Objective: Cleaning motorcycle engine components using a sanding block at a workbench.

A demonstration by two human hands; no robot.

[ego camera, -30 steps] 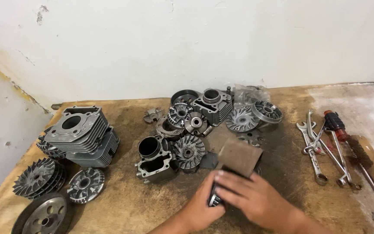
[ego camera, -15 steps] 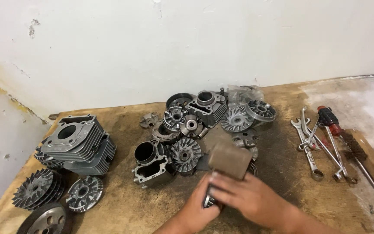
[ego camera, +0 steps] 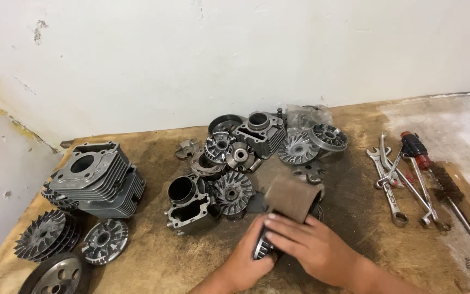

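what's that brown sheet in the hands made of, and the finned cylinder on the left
Brown sheet: likely sandpaper or abrasive cloth, matte, grainy, curling over the right hand. Finned cylinder: looks like cast metal, probably aluminium, dull grey with a rough unpolished surface.

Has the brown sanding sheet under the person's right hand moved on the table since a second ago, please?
Cannot tell. The brown sanding sheet keeps about the same place beside the finned pulley disc and left of the wrenches; the shift across the pictures looks like head-camera motion.
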